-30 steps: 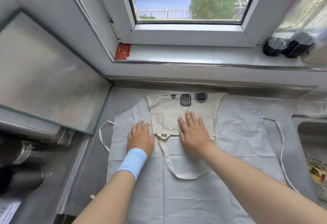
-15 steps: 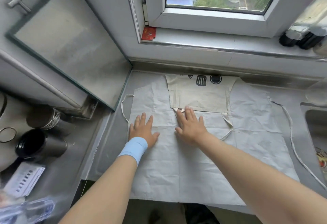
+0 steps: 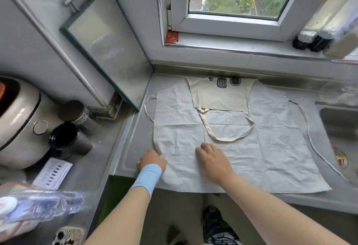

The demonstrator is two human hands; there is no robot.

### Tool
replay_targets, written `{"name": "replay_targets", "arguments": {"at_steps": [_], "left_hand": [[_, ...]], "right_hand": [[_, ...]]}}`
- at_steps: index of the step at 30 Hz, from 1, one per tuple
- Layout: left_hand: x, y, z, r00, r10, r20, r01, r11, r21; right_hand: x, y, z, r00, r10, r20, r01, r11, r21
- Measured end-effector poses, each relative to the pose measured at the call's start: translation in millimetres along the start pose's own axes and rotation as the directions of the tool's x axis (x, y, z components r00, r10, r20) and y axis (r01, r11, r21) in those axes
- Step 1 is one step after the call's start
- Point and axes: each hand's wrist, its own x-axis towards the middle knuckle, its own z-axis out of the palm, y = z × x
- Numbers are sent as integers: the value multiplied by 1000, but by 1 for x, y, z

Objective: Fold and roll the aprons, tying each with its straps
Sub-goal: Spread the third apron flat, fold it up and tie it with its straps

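While flat, apron [image 3: 242,157] between black jars [image 3: 68,142] and sink [image 3: 335,126].

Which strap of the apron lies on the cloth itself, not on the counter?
The neck loop, curving below the folded bib; the left strap and right strap trail onto the steel counter.

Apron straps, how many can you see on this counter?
3. The neck loop lies on the apron's middle, below the folded-down bib; the left waist strap curls off its edge; the right waist strap trails alongside toward the sink. None seem hidden.
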Motion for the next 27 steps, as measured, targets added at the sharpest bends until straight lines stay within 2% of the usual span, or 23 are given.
{"name": "replay_targets", "arguments": {"at_steps": [2,5,8,11,14,16,17,19,20,21,22,24,25,27], "left_hand": [[-2,-4,-3,998,57,-8,-58,985,-163],[-12,-5,-9,995,95,37,-69,891,-449],[-22,-10,-16,983,181,29,-138,837,-530],[-31,-13,-23,965,255,61,-163,767,-621],[-47,2,-34,912,392,124,-187,666,-722],[-58,24,-44,852,495,173,-209,623,-754],[-64,38,-46,822,540,182,-234,612,-755],[-75,68,-49,781,604,156,-317,600,-734],[-84,89,-45,766,629,135,-356,590,-725],[-95,109,-41,752,648,119,-387,581,-716],[-106,128,-36,737,665,117,-424,590,-687],[-128,169,-13,697,697,168,-497,638,-588],[-133,180,-3,682,701,209,-515,664,-542],[-139,195,24,664,690,288,-510,700,-499]], "right_hand": [[-3,-3,0,998,16,54,-19,999,38],[-6,-5,-6,988,26,150,-30,999,29],[-16,-7,-14,992,34,122,-23,996,-87],[-24,-12,-16,981,36,188,-14,993,-118],[-24,-10,-29,963,61,262,-68,998,16],[-19,-1,-51,966,119,228,-177,950,258],[-17,5,-65,959,187,214,-266,856,444],[-9,14,-97,920,287,265,-379,491,784],[-8,26,-114,900,312,304,-400,313,862],[-7,38,-128,888,320,329,-404,204,892],[-6,50,-140,883,319,343,-404,148,903],[-10,82,-153,875,338,345,-414,155,897],[-11,93,-154,864,366,345,-438,211,874],[-16,119,-142,828,460,320,-521,423,741]]}}
